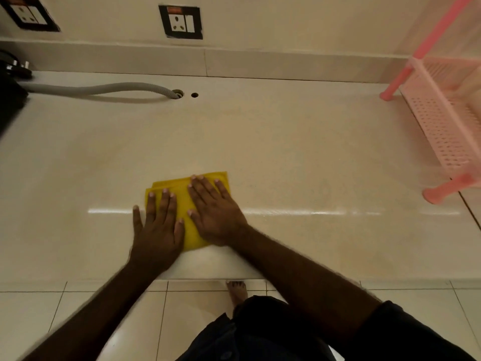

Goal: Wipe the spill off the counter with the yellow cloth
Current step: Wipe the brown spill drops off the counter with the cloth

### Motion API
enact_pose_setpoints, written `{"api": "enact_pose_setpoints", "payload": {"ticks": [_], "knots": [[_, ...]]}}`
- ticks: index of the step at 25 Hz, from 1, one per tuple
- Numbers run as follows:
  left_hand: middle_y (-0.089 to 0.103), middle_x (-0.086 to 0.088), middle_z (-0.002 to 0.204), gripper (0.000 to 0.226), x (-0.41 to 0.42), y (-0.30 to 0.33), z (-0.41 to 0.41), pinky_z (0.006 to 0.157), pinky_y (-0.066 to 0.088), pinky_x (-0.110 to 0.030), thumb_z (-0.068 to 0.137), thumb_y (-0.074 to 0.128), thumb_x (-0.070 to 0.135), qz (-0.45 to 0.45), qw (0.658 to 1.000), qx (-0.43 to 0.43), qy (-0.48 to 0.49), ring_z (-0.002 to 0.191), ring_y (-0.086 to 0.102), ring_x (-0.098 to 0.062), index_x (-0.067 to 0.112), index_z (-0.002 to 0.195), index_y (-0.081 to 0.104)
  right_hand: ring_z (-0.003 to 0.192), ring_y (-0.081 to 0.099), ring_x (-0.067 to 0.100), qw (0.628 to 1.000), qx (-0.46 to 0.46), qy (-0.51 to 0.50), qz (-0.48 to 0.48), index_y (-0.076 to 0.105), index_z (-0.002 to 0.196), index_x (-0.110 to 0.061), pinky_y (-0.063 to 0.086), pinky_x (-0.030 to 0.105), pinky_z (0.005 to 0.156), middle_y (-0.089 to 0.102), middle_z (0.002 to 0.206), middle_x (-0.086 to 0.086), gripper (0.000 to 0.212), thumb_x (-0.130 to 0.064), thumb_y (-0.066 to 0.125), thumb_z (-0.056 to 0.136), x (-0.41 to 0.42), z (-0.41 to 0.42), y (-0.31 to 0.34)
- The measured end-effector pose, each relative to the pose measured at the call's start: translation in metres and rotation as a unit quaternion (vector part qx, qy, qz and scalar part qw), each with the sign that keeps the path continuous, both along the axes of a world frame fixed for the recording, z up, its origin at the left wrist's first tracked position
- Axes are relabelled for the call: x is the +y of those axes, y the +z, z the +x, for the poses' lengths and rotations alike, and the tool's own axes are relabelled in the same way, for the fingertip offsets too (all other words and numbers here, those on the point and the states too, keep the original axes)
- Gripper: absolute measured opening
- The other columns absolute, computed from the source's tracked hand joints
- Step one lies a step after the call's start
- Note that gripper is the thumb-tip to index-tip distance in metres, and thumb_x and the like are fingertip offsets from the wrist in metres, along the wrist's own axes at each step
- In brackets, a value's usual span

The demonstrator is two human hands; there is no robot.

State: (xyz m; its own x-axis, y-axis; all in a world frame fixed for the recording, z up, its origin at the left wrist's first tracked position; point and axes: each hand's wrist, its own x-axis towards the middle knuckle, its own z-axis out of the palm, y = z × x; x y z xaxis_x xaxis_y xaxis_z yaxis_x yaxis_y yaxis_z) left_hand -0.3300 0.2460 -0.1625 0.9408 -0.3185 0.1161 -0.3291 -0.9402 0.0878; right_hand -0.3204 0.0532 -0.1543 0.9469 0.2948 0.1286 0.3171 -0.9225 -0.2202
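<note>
A folded yellow cloth (179, 190) lies flat on the cream counter (299, 152), near its front edge. Both hands press down on it with flat, spread fingers. My left hand (156, 225) covers the cloth's left part, and its thumb rests on the bare counter beside the cloth. My right hand (216, 212) lies over the cloth's right part. No spill shows on the glossy surface; a bright strip of reflected light runs across it level with my hands.
A pink plastic rack (442, 121) stands on the counter at the right. A grey corrugated hose (99, 89) runs from a dark appliance (10, 100) at the left edge into a hole at the back. Two wall sockets sit above.
</note>
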Motion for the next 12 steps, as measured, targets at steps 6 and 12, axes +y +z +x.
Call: {"api": "enact_pose_setpoints", "payload": {"ticks": [6, 12], "knots": [[0.028, -0.015, 0.169, 0.065, -0.13, 0.001, 0.057, 0.124, 0.018, -0.068, 0.104, 0.025, 0.041, -0.007, 0.995, 0.013, -0.099, 0.157, 0.022, -0.042, 0.008, 0.16, 0.033, 0.162, 0.025, 0.032, 0.992, 0.01, -0.124, -0.033, 0.035, 0.162, -0.006, 0.023, 0.055, 0.131, 0.029, 0.172, 0.014, 0.065, -0.044, 0.042, 0.109, -0.127, 0.012, 0.003], [0.027, -0.017, 0.169, 0.068, -0.238, -0.005, 0.017, 0.124, 0.016, -0.069, 0.102, 0.032, 0.04, -0.045, 0.971, 0.012, -0.233, 0.158, 0.018, -0.043, 0.006, 0.16, 0.032, 0.163, 0.021, 0.033, 0.957, 0.015, -0.287, -0.039, 0.03, 0.164, -0.005, 0.019, 0.054, 0.133, 0.026, 0.174, 0.015, 0.068, -0.043, 0.041, 0.108, -0.221, -0.076, -0.002]]}}
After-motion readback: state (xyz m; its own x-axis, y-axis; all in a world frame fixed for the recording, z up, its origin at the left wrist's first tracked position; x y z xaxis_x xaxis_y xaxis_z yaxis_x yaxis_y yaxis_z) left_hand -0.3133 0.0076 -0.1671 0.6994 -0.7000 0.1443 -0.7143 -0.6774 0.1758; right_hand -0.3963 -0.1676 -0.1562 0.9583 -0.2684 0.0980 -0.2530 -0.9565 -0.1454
